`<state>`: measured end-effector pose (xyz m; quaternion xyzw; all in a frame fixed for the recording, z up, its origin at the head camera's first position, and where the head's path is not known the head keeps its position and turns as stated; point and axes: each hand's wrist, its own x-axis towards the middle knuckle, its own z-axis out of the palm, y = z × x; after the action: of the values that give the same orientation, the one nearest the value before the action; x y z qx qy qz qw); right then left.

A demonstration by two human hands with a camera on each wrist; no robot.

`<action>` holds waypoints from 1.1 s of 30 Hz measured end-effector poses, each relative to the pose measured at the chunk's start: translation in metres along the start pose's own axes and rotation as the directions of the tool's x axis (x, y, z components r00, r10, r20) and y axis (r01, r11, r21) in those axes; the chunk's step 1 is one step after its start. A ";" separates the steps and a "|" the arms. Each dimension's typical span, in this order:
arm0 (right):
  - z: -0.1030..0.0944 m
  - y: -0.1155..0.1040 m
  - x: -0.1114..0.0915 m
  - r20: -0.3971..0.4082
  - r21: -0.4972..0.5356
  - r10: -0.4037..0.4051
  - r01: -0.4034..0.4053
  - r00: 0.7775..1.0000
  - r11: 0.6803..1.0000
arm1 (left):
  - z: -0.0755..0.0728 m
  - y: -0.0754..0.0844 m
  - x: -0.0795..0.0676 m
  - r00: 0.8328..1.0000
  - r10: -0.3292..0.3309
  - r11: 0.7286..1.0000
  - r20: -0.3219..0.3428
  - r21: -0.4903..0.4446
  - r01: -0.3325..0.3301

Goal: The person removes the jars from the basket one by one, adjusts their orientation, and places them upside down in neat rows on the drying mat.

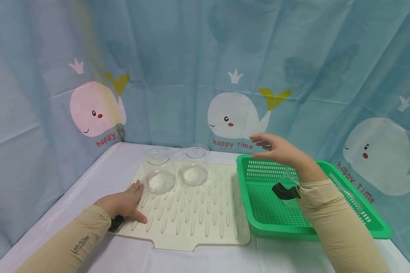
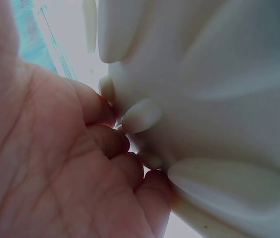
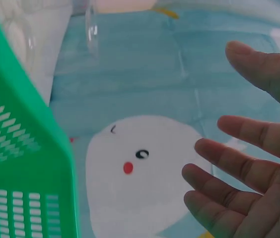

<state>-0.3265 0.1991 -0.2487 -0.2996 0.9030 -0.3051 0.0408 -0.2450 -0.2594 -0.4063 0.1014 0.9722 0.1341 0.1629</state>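
My left hand (image 1: 124, 203) rests on the left edge of a cream ridged drying mat (image 1: 205, 231), thumb spread from the fingers. In the left wrist view its fingertips touch the mat's raised ridges (image 2: 142, 115). Two clear cups stand upside down side by side near the mat's far edge: one cup (image 1: 159, 170) just beyond the left fingers, another cup (image 1: 195, 165) to its right. Above the far rim of a green basket (image 1: 247, 204) hovers my right hand (image 1: 280, 151), holding nothing; the right wrist view shows its fingers (image 3: 229, 193) spread apart.
Clear, see-through items (image 1: 352, 199) lie in the basket, partly hidden behind the right forearm. The white-covered table (image 1: 99, 178) ends at a blue curtain (image 1: 177, 94) printed with whales, which hangs close behind the basket and along the left side.
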 end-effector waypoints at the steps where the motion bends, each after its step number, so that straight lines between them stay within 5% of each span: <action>1: -0.001 0.002 -0.004 -0.002 -0.002 0.004 -0.004 1.000 1.000 | 0.000 0.000 0.000 1.000 0.002 1.000 0.002 -0.001 -0.002; 20: -0.030 0.052 -0.067 -0.060 -0.096 0.154 -0.160 0.986 0.983 | -0.001 0.004 -0.001 1.000 -0.013 1.000 0.005 -0.001 0.013; 33: -0.035 0.088 -0.079 -0.086 -0.193 0.260 -0.273 0.962 0.943 | -0.001 0.003 -0.001 1.000 -0.004 1.000 -0.005 0.008 0.004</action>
<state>-0.3168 0.3180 -0.2800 -0.1680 0.9625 -0.2117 0.0239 -0.2438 -0.2566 -0.4043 0.0998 0.9733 0.1300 0.1604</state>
